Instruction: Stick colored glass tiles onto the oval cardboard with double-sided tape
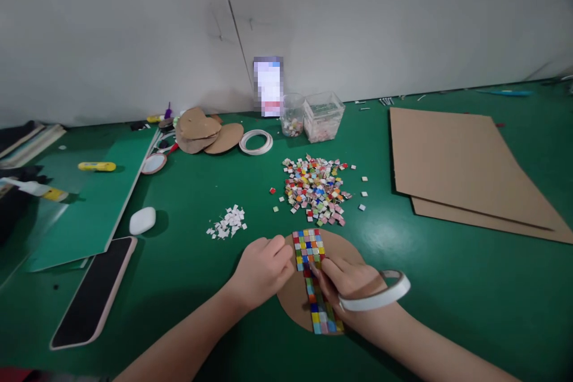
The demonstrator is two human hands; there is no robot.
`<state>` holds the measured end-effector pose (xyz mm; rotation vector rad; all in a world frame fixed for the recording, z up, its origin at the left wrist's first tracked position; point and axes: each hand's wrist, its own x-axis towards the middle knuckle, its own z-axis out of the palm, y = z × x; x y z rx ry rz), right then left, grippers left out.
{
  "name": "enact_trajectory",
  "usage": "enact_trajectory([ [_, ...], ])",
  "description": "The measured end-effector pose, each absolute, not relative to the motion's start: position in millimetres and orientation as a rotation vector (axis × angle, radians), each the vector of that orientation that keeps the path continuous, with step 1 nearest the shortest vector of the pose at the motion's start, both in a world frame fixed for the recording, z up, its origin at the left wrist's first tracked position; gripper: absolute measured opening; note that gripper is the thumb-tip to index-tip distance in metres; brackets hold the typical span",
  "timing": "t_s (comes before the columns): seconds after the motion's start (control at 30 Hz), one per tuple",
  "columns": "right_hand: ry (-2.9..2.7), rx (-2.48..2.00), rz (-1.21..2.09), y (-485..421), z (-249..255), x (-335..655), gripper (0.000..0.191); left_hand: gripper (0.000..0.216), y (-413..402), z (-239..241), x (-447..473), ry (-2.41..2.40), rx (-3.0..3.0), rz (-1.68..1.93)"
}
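A round cardboard disc point(293, 295) lies on the green table, partly covered by a grid of small coloured mosaic tiles point(308, 245). My left hand point(262, 268) is curled shut and rests on the disc's left edge. My right hand point(347, 280) pinches its fingertips down on the tile rows near the disc's middle; whether it holds a tile is hidden. A white tape roll point(380, 295) hangs round my right wrist. A heap of loose coloured tiles point(316, 188) lies just beyond the disc.
White paper scraps point(227, 222) lie left of the disc. A phone point(95, 292), white earbud case point(142, 220), green board point(96, 191), cardboard shapes point(203, 130), another tape roll point(256, 141) and two clear tubs point(323, 115) surround. Large cardboard sheets point(461, 167) lie right.
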<state>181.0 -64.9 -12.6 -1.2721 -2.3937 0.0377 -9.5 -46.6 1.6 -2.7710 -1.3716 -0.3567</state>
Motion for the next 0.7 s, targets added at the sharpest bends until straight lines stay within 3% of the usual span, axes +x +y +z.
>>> enact_trajectory([
  [0.3,-2.364,-1.297,-0.084,-65.9,-13.3,175.8,0.044,0.02,-45.7,-2.7,-4.0,-1.428,-2.758,-0.4],
  [0.7,-2.45,-1.304,0.057,-67.2,-5.1,178.4,0.045,0.02,-45.8,-2.6,-1.6,-1.46,-2.724,-0.463],
])
